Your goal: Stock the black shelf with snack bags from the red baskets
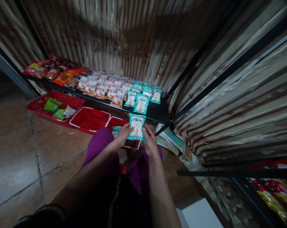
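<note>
A teal and white snack bag [137, 126] is held upright between my two hands, in front of the shelf edge. My left hand [123, 135] grips its left side with the thumb across the front. On the opposite side, my right hand [149, 138] pinches the bag's edge. Matching teal bags [141, 103] stand in rows at the right end of the black shelf [155, 112]. Below the held bag is a red basket [135, 145], partly hidden by my hands, with a teal bag [115, 130] inside.
White and orange snack bags [101, 91] fill the shelf's middle; red and orange packets [53, 70] lie left. Another red basket [89, 119] and one with green packets [52, 104] stand on the floor. Black frame bars [205, 84], flattened cardboard [172, 139] and a white box [200, 215] are right.
</note>
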A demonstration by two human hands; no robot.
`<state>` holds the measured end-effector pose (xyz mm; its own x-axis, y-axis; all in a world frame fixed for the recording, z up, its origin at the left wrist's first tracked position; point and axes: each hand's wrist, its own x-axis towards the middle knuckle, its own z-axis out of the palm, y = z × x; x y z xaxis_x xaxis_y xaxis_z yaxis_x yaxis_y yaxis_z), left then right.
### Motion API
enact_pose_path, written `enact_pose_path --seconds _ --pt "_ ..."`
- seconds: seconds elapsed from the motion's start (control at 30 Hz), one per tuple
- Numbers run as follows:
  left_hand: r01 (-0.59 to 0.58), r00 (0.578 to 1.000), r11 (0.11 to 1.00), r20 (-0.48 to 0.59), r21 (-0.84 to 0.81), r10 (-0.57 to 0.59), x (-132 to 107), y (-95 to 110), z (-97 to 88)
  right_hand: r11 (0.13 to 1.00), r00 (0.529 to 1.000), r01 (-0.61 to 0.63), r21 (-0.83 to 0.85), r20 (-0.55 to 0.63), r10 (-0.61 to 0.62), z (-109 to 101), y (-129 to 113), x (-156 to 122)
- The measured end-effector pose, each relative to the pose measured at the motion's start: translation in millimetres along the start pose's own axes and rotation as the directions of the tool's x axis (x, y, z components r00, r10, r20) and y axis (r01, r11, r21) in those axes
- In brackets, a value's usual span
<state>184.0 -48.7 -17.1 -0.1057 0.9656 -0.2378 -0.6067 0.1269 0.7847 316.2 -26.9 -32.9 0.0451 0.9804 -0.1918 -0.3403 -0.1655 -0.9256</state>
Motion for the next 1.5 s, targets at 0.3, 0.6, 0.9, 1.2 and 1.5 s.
enact_pose_path --seconds 0.3,0.6,0.9,1.2,1.5 --pt "-0.035 0.997 0.998 -0.078 -0.058 0.03 6 -1 2.1 0.997 0.997 -0.07 -0.045 0.034 0.072 -2 4 -10" --pt "0.075 0.996 0.997 0.043 -0.026 -0.074 -4 0 1.1 1.0 0.993 0.02 0.021 -0.118 -0.017 -2 11 -7" --pt "0.057 0.997 0.998 0.046 -0.005 -0.057 -5 -7 2.0 0.997 0.984 0.073 0.0 -0.163 -0.072 -3 14 -8" --pt "0.045 0.998 0.998 0.05 0.035 -0.047 -8 -4 1.0 0.997 0.983 0.079 -0.025 -0.163 -0.082 -6 17 -6" --pt "0.004 0.998 0.996 -0.07 0.089 0.003 1 -12 0.2 0.995 0.989 0.052 -0.088 -0.134 -0.064 -10 23 -6"
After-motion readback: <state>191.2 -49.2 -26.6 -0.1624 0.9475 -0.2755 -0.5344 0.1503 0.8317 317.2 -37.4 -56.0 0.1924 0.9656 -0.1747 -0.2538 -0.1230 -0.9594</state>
